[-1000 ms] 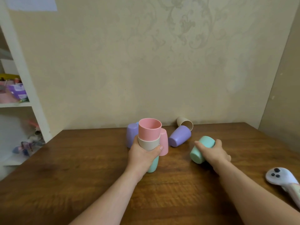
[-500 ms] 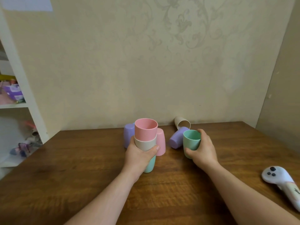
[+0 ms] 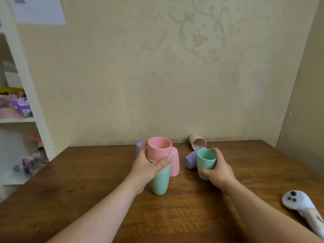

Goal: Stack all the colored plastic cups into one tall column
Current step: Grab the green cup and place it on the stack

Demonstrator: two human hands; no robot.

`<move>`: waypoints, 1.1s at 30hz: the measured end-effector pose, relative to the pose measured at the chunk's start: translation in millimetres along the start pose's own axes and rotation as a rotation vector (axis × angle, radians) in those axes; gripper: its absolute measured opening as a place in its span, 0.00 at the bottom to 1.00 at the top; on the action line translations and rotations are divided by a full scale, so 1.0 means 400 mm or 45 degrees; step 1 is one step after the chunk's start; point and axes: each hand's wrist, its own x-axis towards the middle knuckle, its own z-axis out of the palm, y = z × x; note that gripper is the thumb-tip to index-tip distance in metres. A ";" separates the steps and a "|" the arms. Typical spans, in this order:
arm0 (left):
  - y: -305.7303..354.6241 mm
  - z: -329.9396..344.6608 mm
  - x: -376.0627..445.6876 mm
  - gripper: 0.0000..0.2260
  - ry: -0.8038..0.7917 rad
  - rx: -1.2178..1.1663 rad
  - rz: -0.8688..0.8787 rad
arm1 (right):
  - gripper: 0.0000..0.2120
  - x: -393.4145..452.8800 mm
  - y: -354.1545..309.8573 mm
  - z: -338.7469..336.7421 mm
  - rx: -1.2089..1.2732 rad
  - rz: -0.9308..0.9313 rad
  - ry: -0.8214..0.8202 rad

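A stack of three nested cups stands on the wooden table: mint at the bottom, white in the middle, pink on top. My left hand grips the stack around its middle. To the right, my right hand holds a mint cup upright, mouth up. Behind the stack, an upside-down pink cup stands and a purple cup is partly hidden. A purple cup and a beige cup lie on their sides near the wall.
A white controller with black buttons lies at the table's right front. A white shelf unit with clutter stands to the left. Walls close the table at the back and right.
My right hand picked the mint cup up from lying on its side and turned it upright, bringing it left toward the stack. My left hand kept its hold on the stack.
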 end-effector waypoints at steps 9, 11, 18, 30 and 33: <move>-0.019 0.050 0.025 0.29 0.065 -0.100 -0.036 | 0.52 0.011 -0.236 -0.076 0.323 -0.232 0.133; -0.024 0.062 0.016 0.28 0.093 -0.078 0.002 | 0.48 0.006 -0.306 -0.082 0.528 -0.318 0.112; -0.003 0.087 0.011 0.22 0.081 -0.023 -0.002 | 0.48 -0.059 -0.438 -0.019 0.459 -0.614 -0.123; 0.012 0.096 0.010 0.19 0.065 0.062 0.011 | 0.45 -0.077 -0.314 0.095 0.480 -0.465 -0.430; 0.004 0.095 0.018 0.18 0.047 0.052 0.035 | 0.48 -0.072 -0.308 0.096 0.511 -0.470 -0.474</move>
